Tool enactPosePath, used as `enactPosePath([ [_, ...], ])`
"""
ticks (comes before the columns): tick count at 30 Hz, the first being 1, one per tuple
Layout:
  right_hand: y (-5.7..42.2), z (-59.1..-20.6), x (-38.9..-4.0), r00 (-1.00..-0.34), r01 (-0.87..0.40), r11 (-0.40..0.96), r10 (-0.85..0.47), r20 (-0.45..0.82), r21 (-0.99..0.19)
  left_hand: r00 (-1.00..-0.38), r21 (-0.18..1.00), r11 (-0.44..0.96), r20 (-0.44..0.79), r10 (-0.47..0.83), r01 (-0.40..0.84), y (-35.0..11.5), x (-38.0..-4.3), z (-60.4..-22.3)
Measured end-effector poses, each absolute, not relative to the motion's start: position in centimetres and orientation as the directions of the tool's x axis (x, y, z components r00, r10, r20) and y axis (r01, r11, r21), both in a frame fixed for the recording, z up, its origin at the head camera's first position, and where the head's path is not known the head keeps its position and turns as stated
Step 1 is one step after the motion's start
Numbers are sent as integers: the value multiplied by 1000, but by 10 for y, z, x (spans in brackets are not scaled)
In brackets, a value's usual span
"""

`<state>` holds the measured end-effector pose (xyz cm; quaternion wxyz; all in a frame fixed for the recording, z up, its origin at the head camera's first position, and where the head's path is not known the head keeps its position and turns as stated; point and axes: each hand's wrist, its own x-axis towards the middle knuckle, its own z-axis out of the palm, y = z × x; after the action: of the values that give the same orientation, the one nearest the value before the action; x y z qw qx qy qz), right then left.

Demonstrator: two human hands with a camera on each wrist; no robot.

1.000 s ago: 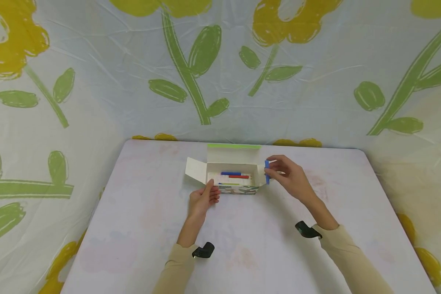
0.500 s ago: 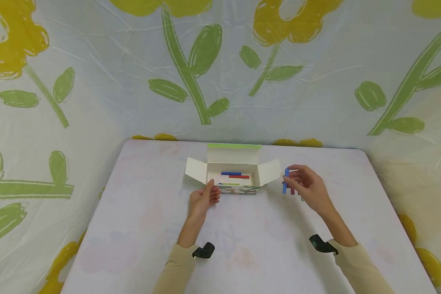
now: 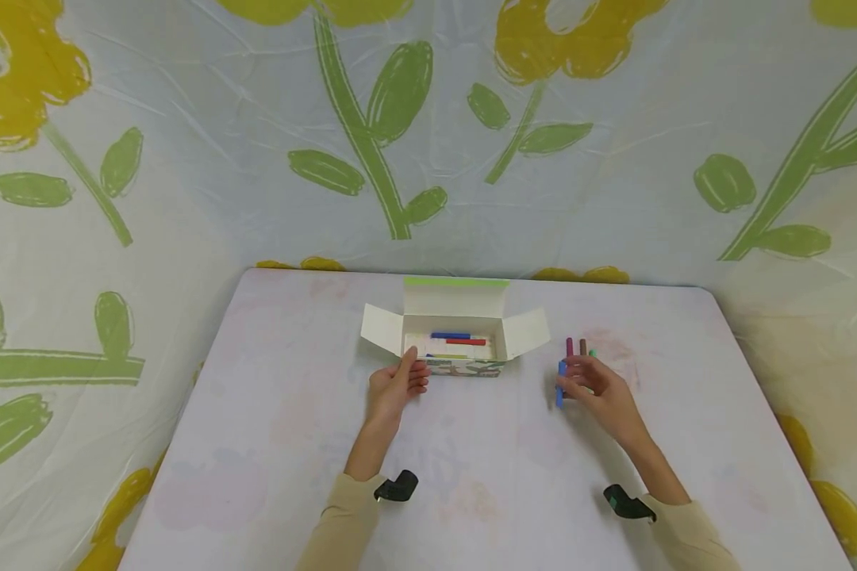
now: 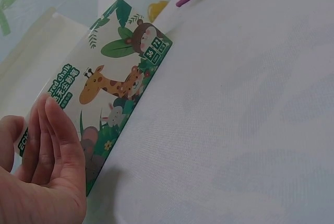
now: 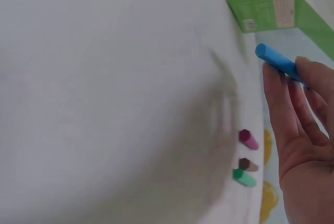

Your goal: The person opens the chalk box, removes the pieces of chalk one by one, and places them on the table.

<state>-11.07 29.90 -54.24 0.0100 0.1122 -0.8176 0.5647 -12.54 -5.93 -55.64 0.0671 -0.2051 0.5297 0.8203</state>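
My right hand (image 3: 610, 396) pinches a blue chalk stick (image 5: 276, 59) between thumb and fingertips, above the table right of the box. Behind that hand lie a magenta chalk (image 3: 570, 346), a brown chalk (image 3: 582, 346) and a green chalk (image 5: 244, 177), side by side on the table. With my left hand (image 3: 391, 390) I hold the near wall of an open chalk box (image 4: 109, 85), thumb at the rim and fingers against the printed front. Inside it, a blue chalk (image 3: 450, 335) and a red chalk (image 3: 466, 342) show, with a yellowish stick partly hidden by the front wall.
The box's white side flaps (image 3: 526, 332) spread outward and its lid (image 3: 455, 298) stands up at the back. A pale table (image 3: 471, 476) carries everything, and a flower-printed cloth (image 3: 257, 119) hangs behind and at both sides.
My right hand, with the blue chalk, has moved from the box's right flap rightward and then nearer to me, uncovering the chalks on the table. My left hand has stayed at the box.
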Motion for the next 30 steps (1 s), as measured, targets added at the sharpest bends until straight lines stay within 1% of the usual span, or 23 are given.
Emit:
enactPosePath([
  [5,298,-553,-108,-983,-162,433,-153,105,-887,-902,844,-418,-416,-113,-336,-59,-125,-555],
  [10,294,-553,-105,-990,-121,518,-129,63,-847,-900,845,-408,-422,-111,-346,-59,-126,-556],
  [18,287,-553,-107,-993,-110,615,-99,62,-781,-902,848,-402,-418,-109,-344,-60,-126,-556],
  [24,284,-544,-111,-991,-131,637,-105,82,-759,-902,847,-407,-418,-109,-343,-59,-126,-556],
  [30,285,-523,-121,-988,-156,599,-101,119,-785,-900,841,-416,-422,-108,-345,-59,-126,-555],
])
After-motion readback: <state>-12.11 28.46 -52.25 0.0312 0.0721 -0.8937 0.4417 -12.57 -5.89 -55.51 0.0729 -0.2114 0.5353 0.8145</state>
